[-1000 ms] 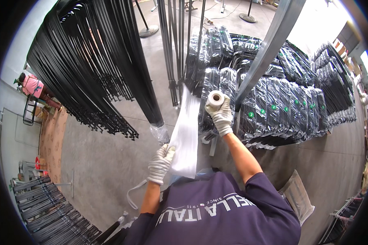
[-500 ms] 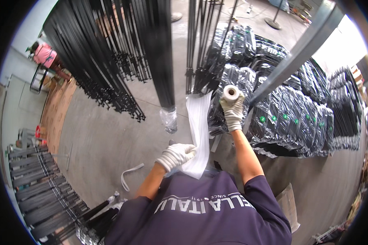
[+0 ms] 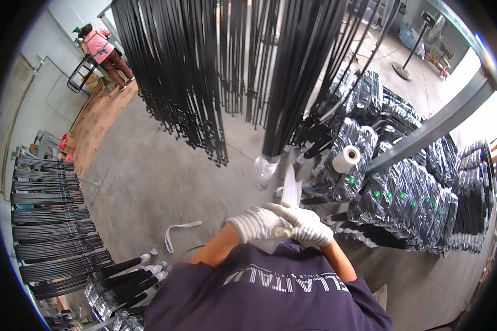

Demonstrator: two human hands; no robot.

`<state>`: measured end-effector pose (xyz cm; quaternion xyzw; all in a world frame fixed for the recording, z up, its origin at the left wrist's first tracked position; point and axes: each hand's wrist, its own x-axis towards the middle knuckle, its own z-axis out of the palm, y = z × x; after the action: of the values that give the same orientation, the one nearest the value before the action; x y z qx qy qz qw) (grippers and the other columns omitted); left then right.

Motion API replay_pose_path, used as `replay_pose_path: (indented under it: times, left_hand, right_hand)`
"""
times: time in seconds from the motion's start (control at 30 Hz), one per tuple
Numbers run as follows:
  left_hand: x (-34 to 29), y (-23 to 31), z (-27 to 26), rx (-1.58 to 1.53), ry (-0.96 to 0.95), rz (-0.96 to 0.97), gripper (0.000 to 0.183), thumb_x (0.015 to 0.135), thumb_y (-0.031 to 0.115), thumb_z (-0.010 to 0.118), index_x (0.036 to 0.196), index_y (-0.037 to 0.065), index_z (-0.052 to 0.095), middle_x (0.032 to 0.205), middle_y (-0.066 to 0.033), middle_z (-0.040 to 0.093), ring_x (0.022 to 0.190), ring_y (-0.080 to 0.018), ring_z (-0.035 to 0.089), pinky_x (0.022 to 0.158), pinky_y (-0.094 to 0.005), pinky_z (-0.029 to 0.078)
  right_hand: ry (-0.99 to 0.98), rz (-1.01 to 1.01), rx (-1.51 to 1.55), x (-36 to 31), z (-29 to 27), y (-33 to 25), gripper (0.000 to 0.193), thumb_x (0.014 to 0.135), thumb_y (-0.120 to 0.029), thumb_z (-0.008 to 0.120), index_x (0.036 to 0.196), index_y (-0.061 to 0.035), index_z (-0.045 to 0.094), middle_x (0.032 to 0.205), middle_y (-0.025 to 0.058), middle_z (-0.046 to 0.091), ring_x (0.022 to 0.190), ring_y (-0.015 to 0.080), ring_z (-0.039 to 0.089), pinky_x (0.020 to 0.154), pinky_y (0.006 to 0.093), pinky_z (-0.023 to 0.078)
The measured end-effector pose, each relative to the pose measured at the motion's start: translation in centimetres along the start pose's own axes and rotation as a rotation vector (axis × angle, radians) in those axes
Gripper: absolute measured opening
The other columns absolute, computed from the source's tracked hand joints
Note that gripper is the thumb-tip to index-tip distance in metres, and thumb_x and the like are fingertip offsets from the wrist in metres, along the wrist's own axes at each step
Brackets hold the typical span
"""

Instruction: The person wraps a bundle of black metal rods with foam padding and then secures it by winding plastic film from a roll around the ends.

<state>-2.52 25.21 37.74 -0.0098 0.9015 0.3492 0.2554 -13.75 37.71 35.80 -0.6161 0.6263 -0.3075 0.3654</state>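
Note:
Both my hands wear white knit gloves and meet close in front of my chest. My left hand (image 3: 254, 224) is closed on a thin white plastic sleeve (image 3: 291, 190), its fingertips partly hidden. Over the same sleeve lies my right hand (image 3: 305, 225), its fingers bent together and reaching across to the left glove. The sleeve sticks up beyond the hands, and a piece of it shows below them. A white plastic roll (image 3: 346, 159) sits ahead on the right, on the wrapped bundles (image 3: 408, 196), out of my hands.
Long black strips (image 3: 176, 83) hang ahead, one bunch ending in a clear plastic cover (image 3: 266, 170). A metal post (image 3: 436, 129) slants across the right. Black bundles lie on a rack (image 3: 52, 220) at left. A white strip (image 3: 176, 231) lies on the floor. A person (image 3: 102, 49) stands far left.
My right hand has let go of the roll and come back to my left hand at the sleeve. The sleeve, stretched out long before, is now bunched at my hands. The view has shifted.

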Motion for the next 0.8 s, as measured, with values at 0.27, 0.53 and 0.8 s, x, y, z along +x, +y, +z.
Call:
replay_pose_path:
  times: [0.27,0.53,0.8]
  left_hand:
    - [-11.3,-10.0,-1.8,-0.060,0.298,-0.192,0.031,0.078,0.033,0.054,0.101,0.013,0.058,0.090,-0.0121,0.062,0.084,-0.0284,0.058,0.075,-0.0367,0.045]
    - [-20.3,-22.7,-0.7,-0.201,0.806,-0.159,0.033,0.075,0.006,0.056,0.108,0.011,0.055,0.093,-0.0090,0.062,0.083,-0.0230,0.060,0.073,-0.0317,0.047]
    - [-20.4,-24.9,-4.3,-0.217,0.755,-0.197,0.017,0.083,0.014,0.052,0.097,0.008,0.061,0.076,-0.0074,0.063,0.066,-0.0144,0.057,0.063,-0.0261,0.045]
  right_hand:
    - [0.025,-0.063,-0.012,10.4,8.1,-0.8,0.032,0.081,-0.027,0.055,0.109,-0.0126,0.051,0.075,0.0140,0.062,0.065,0.0299,0.060,0.058,0.0383,0.047]
    - [0.112,0.165,-0.142,18.7,11.4,-8.0,0.042,0.074,-0.025,0.061,0.111,-0.0150,0.045,0.085,0.0152,0.061,0.077,0.0317,0.059,0.067,0.0378,0.047]
    - [0.443,0.119,-0.089,22.8,9.5,-2.9,0.081,0.077,-0.060,0.046,0.132,-0.0046,0.026,0.129,0.0210,0.037,0.118,0.0340,0.038,0.098,0.0390,0.033]
